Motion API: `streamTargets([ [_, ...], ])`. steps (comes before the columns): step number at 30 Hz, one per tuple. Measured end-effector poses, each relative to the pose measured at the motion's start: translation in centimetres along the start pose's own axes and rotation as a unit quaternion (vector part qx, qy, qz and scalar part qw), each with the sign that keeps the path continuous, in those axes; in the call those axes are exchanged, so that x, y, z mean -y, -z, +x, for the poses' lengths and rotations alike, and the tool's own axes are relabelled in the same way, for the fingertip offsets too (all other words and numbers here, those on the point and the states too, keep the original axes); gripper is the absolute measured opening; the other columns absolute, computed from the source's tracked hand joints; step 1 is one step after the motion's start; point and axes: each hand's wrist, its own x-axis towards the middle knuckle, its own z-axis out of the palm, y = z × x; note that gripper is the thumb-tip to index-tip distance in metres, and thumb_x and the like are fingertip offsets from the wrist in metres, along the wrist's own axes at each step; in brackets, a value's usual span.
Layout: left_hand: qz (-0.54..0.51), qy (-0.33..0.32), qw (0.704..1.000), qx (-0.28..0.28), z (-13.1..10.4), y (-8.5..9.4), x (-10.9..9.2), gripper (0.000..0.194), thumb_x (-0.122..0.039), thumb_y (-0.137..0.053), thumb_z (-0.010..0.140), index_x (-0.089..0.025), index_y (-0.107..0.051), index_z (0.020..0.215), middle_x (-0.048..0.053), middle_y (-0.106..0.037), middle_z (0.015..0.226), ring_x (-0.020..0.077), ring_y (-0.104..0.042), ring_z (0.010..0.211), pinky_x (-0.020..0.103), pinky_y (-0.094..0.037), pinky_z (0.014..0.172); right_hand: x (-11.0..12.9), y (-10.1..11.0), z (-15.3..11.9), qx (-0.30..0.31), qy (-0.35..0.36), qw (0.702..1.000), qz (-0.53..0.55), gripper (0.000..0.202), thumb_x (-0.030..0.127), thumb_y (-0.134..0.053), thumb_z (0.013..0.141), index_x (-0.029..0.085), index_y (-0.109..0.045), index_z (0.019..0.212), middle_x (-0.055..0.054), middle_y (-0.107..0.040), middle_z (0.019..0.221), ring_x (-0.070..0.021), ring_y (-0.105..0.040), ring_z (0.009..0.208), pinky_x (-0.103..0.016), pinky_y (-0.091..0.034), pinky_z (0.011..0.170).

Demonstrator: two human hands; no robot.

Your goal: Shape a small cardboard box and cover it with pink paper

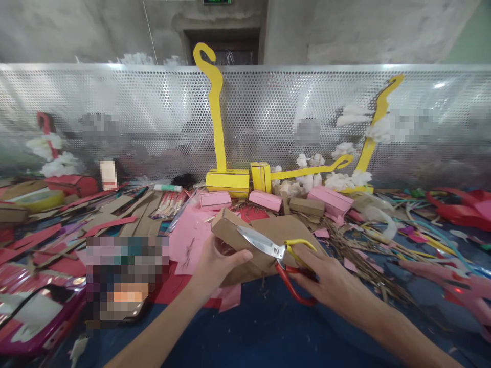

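Note:
My left hand (222,263) is closed around a folded piece of brown cardboard (282,227), its thumb pressed on the near side. Part of the cardboard bends up into a box-like end at the left. In my right hand (322,271) is a pair of scissors (264,245), one handle loop yellow and the other red. The silver blades point left and lie over the cardboard. They look closed or nearly so; whether they touch the cardboard I cannot tell. Pink paper (192,245) lies to the left, behind my left hand.
A yellow box with a tall hooked strip (217,122) stands against the perforated metal screen (153,112). Small pink boxes (265,201) sit before it. A pink glue gun (452,283) lies at right, twigs (368,266) nearby, cardboard strips (141,209) at left.

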Motion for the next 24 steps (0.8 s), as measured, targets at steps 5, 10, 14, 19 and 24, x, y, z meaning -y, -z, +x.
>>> streamTargets([
  [5,-0.006,0.003,1.0,-0.002,0.0,0.0,-0.1,0.063,-0.032,-0.095,0.06,-0.018,-0.067,0.115,0.012,-0.078,0.11,0.0307,-0.074,0.104,0.044,-0.06,0.091,0.1,0.2,0.0,0.017,-0.016,1.0,0.001,0.027,0.026,-0.059,0.098,0.029,-0.061,0.125,-0.005,-0.074,0.121,-0.0262,-0.075,0.103,-0.037,-0.062,0.083],
  [10,-0.011,0.011,1.0,0.009,0.0,0.1,-0.1,0.058,-0.031,-0.094,0.062,-0.016,-0.066,0.111,0.012,-0.078,0.111,0.0294,-0.073,0.105,0.041,-0.059,0.091,0.2,0.5,0.0,0.035,-0.028,0.999,-0.014,0.029,0.025,-0.054,0.1,0.028,-0.06,0.129,-0.006,-0.073,0.124,-0.0275,-0.072,0.11,-0.037,-0.058,0.088],
  [14,-0.014,0.01,1.0,0.001,0.0,0.1,0.0,0.06,-0.032,-0.094,0.062,-0.017,-0.065,0.112,0.011,-0.077,0.113,0.0291,-0.072,0.106,0.039,-0.059,0.089,0.5,0.4,0.1,0.047,-0.044,0.998,0.008,0.03,0.026,-0.051,0.101,0.026,-0.059,0.129,-0.008,-0.072,0.125,-0.0275,-0.071,0.111,-0.036,-0.057,0.087],
  [19,-0.024,0.0,1.0,0.001,0.2,0.1,0.3,0.058,-0.032,-0.094,0.06,-0.018,-0.067,0.109,0.01,-0.078,0.109,0.0288,-0.074,0.103,0.038,-0.061,0.087,1.0,-0.3,0.3,0.019,-0.075,0.996,0.053,0.028,0.033,-0.051,0.1,0.023,-0.056,0.125,-0.011,-0.071,0.122,-0.0278,-0.071,0.107,-0.037,-0.056,0.084],
  [24,-0.02,-0.004,1.0,0.016,0.1,0.0,0.1,0.057,-0.033,-0.093,0.062,-0.018,-0.067,0.11,0.011,-0.078,0.112,0.0304,-0.072,0.108,0.04,-0.06,0.09,0.8,-0.5,0.3,0.007,-0.115,0.991,0.063,0.038,0.038,-0.064,0.09,0.023,-0.048,0.121,-0.011,-0.07,0.11,-0.0287,-0.07,0.096,-0.04,-0.054,0.082],
])
